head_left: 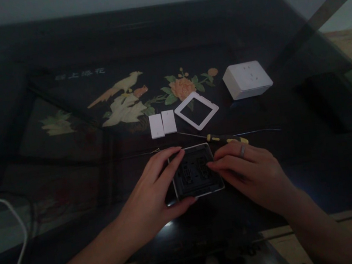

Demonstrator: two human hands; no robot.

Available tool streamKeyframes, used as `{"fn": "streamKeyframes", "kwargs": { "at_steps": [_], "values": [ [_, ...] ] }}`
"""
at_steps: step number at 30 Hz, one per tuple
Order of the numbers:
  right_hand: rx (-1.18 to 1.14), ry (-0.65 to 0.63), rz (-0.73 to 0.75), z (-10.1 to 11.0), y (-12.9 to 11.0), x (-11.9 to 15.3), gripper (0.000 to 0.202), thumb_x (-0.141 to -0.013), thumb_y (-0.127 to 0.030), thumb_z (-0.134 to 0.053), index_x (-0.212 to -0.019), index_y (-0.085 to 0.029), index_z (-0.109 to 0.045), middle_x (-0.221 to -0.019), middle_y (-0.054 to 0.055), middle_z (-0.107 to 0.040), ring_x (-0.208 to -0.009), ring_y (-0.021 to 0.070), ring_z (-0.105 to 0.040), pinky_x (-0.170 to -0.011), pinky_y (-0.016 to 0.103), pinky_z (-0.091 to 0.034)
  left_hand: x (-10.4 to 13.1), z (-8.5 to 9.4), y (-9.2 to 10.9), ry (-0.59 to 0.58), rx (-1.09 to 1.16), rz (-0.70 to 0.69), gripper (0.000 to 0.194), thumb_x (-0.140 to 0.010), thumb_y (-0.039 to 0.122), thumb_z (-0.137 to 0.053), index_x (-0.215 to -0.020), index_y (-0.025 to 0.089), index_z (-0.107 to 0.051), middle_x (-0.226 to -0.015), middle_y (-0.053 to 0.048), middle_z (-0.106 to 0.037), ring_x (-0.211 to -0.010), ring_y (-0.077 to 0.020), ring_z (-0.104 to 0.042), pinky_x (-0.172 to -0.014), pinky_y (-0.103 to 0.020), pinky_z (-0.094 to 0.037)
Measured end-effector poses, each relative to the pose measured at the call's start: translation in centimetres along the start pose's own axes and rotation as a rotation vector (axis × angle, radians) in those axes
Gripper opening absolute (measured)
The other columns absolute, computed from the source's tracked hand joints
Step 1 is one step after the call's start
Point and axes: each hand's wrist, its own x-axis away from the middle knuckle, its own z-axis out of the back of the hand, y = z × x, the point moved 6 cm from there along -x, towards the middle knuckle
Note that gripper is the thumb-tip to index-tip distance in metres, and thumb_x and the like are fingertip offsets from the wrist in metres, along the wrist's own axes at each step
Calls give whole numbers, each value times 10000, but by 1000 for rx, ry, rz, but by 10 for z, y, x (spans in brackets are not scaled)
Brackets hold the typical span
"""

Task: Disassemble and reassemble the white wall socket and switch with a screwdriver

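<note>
Holding the switch body [196, 171] at the lower centre of the frame, we keep the left hand [158, 187] closed around its left edge and near corner, while the right hand [251, 169] rests narrow fingertips on its dark inner part. We think it is best to press the body flat on the surface [51, 49] and work gently, so it does not slide. Just behind lies the screwdriver [226, 139]; further up are two white key covers [162, 124], a white frame [196, 110] and a socket box [246, 79]
</note>
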Motion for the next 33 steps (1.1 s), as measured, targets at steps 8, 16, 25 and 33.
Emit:
{"fn": "streamKeyframes", "kwargs": {
  "at_steps": [8, 16, 25, 33],
  "values": [
    [18, -16, 24, -2, 0, 0, 152, -919, -99, -559, -861, -120, -698, -826, 91, -724, -762, 182, -694, -693, 289, -555, -1, 0, 0, 3, 2, -2, 737, -847, 264, -680, -1481, 227, -308, -1464, -145, -405, -1341, -304, -438, -1116, -503, -431],
    [29, -58, -9, -5, 2, 2, 145, -917, -107, -560, -840, -134, -679, -844, 86, -722, -761, 205, -702, -667, 324, -563, 0, 1, 0, -11, 15, -3, 732, -847, 265, -675, -1482, 222, -315, -1473, -143, -399, -1351, -301, -433, -1122, -492, -425],
    [-58, -91, -108, -5, 8, 2, 145, -930, -135, -558, -910, -150, -701, -901, 83, -724, -825, 184, -703, -724, 298, -574, 1, -1, 0, -5, 1, -6, 740, -851, 289, -675, -1486, 227, -300, -1466, -152, -399, -1332, -316, -444, -1102, -513, -443],
    [-149, -109, -191, -7, 12, 1, 121, -913, -117, -578, -880, -182, -675, -857, 43, -706, -784, 163, -692, -702, 288, -567, -1, 1, -1, -6, 19, 11, 729, -842, 269, -678, -1480, 231, -328, -1464, -144, -411, -1336, -312, -447, -1110, -497, -439]
  ]
}}
